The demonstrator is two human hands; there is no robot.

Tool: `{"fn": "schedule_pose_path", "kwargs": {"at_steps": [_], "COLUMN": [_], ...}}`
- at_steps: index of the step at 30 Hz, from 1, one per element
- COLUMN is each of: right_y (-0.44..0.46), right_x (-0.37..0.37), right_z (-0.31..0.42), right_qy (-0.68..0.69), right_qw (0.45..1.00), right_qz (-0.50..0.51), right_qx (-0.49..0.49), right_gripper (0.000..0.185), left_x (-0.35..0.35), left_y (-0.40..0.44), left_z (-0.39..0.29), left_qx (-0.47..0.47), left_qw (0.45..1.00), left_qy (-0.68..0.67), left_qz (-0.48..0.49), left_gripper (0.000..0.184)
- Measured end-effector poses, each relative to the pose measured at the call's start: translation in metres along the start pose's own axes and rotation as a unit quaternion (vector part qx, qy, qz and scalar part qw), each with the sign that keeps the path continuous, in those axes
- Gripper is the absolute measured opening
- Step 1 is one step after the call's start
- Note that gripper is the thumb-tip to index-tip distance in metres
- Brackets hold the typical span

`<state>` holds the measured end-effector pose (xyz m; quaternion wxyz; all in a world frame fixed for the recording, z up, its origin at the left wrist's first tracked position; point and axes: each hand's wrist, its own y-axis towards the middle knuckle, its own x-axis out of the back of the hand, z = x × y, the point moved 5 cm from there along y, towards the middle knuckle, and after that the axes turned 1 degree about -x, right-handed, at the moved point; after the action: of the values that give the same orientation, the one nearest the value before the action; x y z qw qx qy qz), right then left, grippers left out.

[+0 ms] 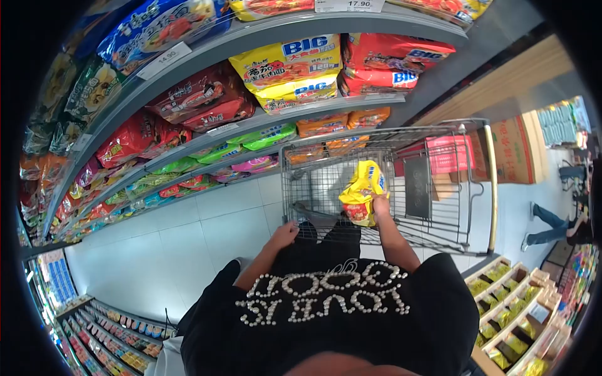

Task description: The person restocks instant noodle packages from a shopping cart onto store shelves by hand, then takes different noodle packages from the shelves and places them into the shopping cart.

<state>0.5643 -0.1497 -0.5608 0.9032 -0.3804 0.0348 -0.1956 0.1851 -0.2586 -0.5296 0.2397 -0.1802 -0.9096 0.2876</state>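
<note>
Head view: looking down past the wearer's black shirt [351, 332], lettered in white beads, to a wire shopping cart [418, 188] beside supermarket shelves [401, 29].
Yellow noodle pack: a bright pouch [365, 182] marked "BIG", tilted, within the outline of the cart; whether it rests on the wires or is held above them, I cannot tell.
Right hand: grasping [380, 205] the pouch by its lower right edge, nearest the wearer.
Left hand: fingers curled in [287, 234], near the cart's near left corner; whether they grip the wire or nothing, I cannot tell.
Handling: probably light and soft, its film crinkly and a little slippery, with brittle noodles likely inside; a gathered edge or a broad hold around the sides should suit it better than a hard squeeze in the middle.
Shelf stock: yellow "BIG" packs [291, 72] like the held one, just left of red packs [395, 62].
Right side: cardboard boxes [511, 147] beyond the cart, and another person's jeans-clad legs [547, 224].
</note>
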Motion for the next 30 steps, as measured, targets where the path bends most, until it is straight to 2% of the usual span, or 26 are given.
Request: {"fn": "schedule_pose_path", "kwargs": {"at_steps": [2,3,5,7,9,11,12,13,15,18,21,26,29,30], "right_y": [-0.043,-0.071,-0.139,-0.193,-0.254,-0.303,-0.328,-0.357,-0.408,-0.415,-0.425,-0.404,-0.362,-0.328], "right_x": [0.009,0.008,-0.005,-0.011,-0.023,-0.034,-0.041,-0.048,-0.067,-0.091,-0.094,-0.079,-0.049,-0.041], "right_z": [0.009,0.023,0.059,0.086,0.117,0.146,0.158,0.174,0.195,0.177,0.192,0.207,0.241,0.248], "right_qy": [-0.008,0.012,0.053,0.053,0.048,0.021,0.006,-0.084,-0.257,-0.355,-0.336,-0.228,-0.148,-0.078], "right_qw": [0.996,0.995,0.99,0.985,0.977,0.962,0.946,0.917,0.79,0.688,0.695,0.746,0.814,0.861], "right_qz": [0.065,0.082,0.119,0.164,0.208,0.228,0.235,0.186,0.079,0.102,0.102,0.144,0.029,0.106], "right_qx": [-0.064,-0.058,-0.045,-0.033,-0.006,0.149,0.223,0.342,0.551,0.624,0.627,0.608,0.561,0.492], "right_gripper": [0.011,0.012,0.012,0.012,0.014,0.022,0.027,0.035,0.053,0.071,0.071,0.058,0.056,0.058], "left_x": [0.001,0.003,0.001,0.014,0.013,0.022,0.014,0.014,0.023,0.037,0.044,0.057,0.072,0.074], "left_y": [0.018,0.027,0.046,0.032,0.034,0.01,0.024,0.016,-0.011,-0.049,-0.069,-0.09,-0.111,-0.118], "left_z": [-0.011,-0.017,-0.031,-0.084,-0.119,-0.176,-0.171,-0.184,-0.205,-0.22,-0.234,-0.26,-0.281,-0.29], "left_qx": [-0.047,-0.082,-0.055,0.018,0.046,-0.064,-0.076,-0.086,-0.105,-0.117,-0.125,-0.12,-0.097,-0.086], "left_qw": [0.999,0.995,0.988,0.957,0.863,0.756,0.717,0.688,0.641,0.608,0.591,0.58,0.59,0.597], "left_qy": [0.01,0.017,-0.14,-0.286,-0.503,-0.619,-0.648,-0.666,-0.69,-0.704,-0.709,-0.709,-0.698,-0.69], "left_qz": [-0.024,-0.047,-0.024,-0.05,0.021,0.203,0.245,0.273,0.32,0.348,0.363,0.381,0.396,0.401], "left_gripper": [0.038,0.038,0.041,0.046,0.054,0.057,0.057,0.058,0.058,0.058,0.058,0.059,0.059,0.059]}}
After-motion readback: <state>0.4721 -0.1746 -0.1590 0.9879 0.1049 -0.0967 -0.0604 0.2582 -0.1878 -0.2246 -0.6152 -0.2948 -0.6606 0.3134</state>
